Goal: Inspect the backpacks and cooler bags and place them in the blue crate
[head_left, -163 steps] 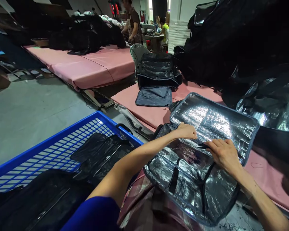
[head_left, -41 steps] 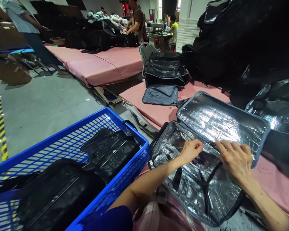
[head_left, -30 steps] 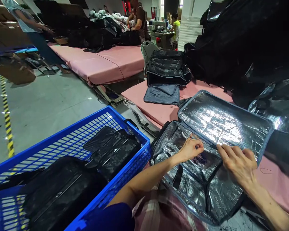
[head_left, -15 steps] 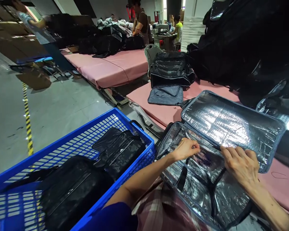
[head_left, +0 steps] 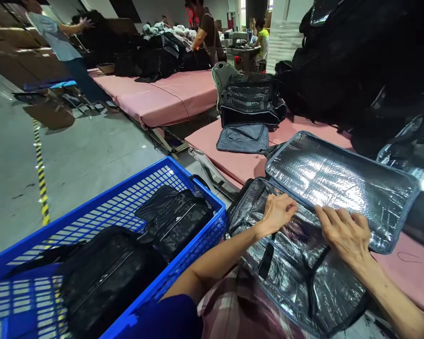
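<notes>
An insulated bag (head_left: 286, 278) with crinkled silver foil lining lies open in front of me, black straps crossing its lining. Its foil-lined lid (head_left: 339, 183) is folded back onto the pink table. Over the bag's far inner side, my left hand (head_left: 280, 213) is closed with thumb and forefinger together; whatever is in the pinch cannot be made out. My right hand (head_left: 344, 233) is closed with its fingertips on the bag's edge beside the lid seam, its thumb mostly hidden.
A blue plastic crate (head_left: 127, 186) at left holds dark camouflage bags (head_left: 109, 278). Another black bag (head_left: 249, 101) stands open on the pink table (head_left: 229, 155). Black bags (head_left: 346, 70) are heaped at right. Co-workers stand or sit around the tables behind.
My right hand has slid left along the lid seam, nearer my left hand. The left hand has shifted slightly up and right, still pinched. A far-left co-worker has moved an arm.
</notes>
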Demonstrator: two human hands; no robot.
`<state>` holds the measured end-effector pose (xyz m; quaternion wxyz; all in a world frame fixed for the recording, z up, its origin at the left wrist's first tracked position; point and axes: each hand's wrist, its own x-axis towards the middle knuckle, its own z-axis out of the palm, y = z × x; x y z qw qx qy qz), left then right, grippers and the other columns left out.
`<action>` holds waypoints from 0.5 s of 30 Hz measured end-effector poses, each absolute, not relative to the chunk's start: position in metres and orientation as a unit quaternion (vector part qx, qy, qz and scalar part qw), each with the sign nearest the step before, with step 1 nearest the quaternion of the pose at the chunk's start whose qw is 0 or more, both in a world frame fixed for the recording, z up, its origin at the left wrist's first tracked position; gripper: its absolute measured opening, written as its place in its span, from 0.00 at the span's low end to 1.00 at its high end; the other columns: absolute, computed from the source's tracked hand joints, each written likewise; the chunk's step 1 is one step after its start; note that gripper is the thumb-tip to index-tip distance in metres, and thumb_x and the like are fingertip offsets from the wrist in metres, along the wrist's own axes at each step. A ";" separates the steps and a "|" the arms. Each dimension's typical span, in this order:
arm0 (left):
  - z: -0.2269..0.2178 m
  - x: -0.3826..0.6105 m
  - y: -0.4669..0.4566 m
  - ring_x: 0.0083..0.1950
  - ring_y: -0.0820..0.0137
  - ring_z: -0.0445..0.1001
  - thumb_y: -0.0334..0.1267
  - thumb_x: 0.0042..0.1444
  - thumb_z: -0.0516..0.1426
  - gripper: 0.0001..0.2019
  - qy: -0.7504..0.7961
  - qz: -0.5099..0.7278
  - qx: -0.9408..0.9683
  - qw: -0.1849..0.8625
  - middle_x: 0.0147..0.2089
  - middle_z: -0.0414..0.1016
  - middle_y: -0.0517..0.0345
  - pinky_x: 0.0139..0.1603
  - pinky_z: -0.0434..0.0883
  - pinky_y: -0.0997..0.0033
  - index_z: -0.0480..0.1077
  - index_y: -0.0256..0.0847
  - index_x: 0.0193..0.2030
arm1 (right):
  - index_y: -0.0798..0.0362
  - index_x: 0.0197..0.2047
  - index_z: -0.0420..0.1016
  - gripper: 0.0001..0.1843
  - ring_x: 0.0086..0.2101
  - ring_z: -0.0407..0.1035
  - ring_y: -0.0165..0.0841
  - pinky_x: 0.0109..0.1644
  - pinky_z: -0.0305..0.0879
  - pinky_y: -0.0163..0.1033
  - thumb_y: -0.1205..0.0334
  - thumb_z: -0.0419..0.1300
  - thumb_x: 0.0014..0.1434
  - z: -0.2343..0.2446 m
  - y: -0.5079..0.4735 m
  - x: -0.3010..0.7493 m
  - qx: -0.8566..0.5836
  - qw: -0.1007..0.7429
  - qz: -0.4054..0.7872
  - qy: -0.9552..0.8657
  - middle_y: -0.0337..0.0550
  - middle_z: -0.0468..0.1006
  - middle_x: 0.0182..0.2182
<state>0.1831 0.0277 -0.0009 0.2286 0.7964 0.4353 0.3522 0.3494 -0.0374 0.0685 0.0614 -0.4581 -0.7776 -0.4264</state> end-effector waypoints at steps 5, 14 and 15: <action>0.003 0.180 0.028 0.34 0.76 0.70 0.38 0.56 0.58 0.05 0.435 0.362 0.777 0.277 0.33 0.75 0.66 0.45 0.56 0.68 0.73 0.42 0.31 | 0.57 0.44 0.72 0.12 0.31 0.59 0.30 0.35 0.48 0.38 0.75 0.55 0.57 0.070 -0.036 0.347 -0.445 0.063 -0.424 -0.786 0.38 0.75 0.31; 0.006 0.179 0.030 0.38 0.74 0.72 0.40 0.55 0.59 0.06 0.441 0.352 0.762 0.317 0.34 0.76 0.65 0.50 0.59 0.68 0.75 0.42 0.32 | 0.57 0.41 0.73 0.10 0.29 0.59 0.31 0.35 0.48 0.39 0.74 0.53 0.59 0.070 -0.029 0.339 -0.434 0.069 -0.404 -0.803 0.38 0.73 0.26; 0.007 0.177 0.031 0.38 0.74 0.72 0.40 0.56 0.58 0.07 0.435 0.345 0.767 0.321 0.35 0.76 0.64 0.49 0.60 0.69 0.75 0.42 0.32 | 0.57 0.40 0.73 0.10 0.29 0.60 0.31 0.35 0.48 0.39 0.74 0.53 0.59 0.069 -0.029 0.342 -0.443 0.076 -0.390 -0.804 0.39 0.73 0.26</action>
